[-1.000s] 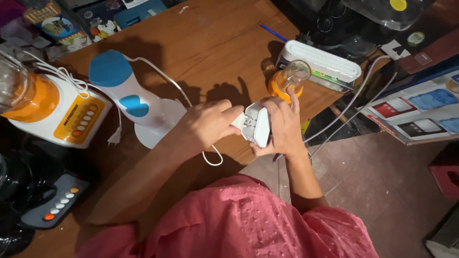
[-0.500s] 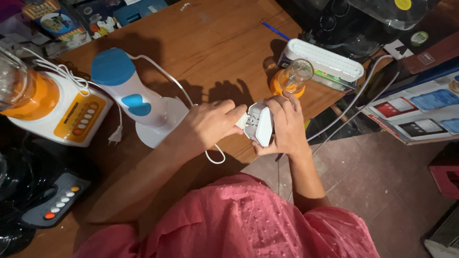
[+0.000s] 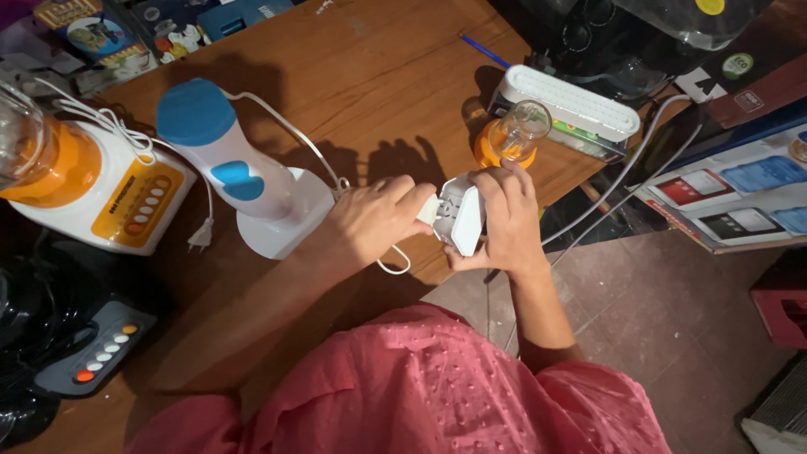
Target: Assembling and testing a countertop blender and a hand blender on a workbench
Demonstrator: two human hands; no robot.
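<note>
White plug point(image 3: 427, 209) pinched in my left hand point(image 3: 374, 220), meeting the socket block point(image 3: 461, 215) my right hand point(image 3: 504, 220) clasps. I'm mid-insertion, I'd say. Next needs pins aligned, then a firm push.

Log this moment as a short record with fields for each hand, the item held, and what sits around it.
left hand: pinches a white plug at the socket block
right hand: grips a white socket block
cord: runs from plug to the white-and-blue appliance
table: wooden
left of appliance: orange-and-white blender
behind hands: small orange lamp with glass top, white box
</note>
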